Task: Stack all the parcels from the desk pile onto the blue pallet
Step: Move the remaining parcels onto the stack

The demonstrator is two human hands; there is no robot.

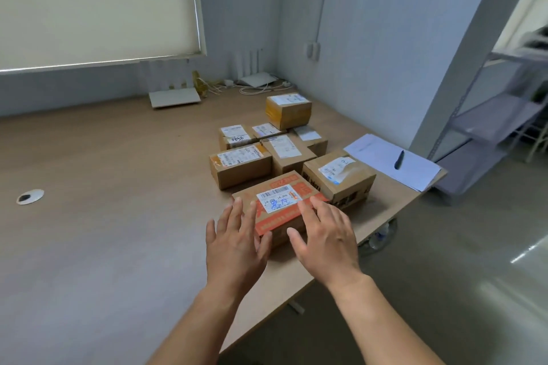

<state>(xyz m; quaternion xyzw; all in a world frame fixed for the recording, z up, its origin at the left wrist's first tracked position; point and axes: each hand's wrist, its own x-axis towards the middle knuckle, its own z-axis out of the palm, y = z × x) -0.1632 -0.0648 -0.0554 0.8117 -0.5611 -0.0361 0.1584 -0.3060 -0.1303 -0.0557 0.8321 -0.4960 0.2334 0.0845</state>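
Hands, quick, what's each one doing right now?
Left hand: open, fingers straight over the orange-printed brown cardboard parcel, no grip.
Right hand: open, fingers spread over the same parcel, no grip.

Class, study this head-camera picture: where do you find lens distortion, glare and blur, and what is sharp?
Head view: wide-angle distortion tilts the blind and the pillar; glare streaks the glossy floor at right; the shelving at the right edge is smeared; the label on the orange-printed parcel is sharp; light is soft, shadows faint.
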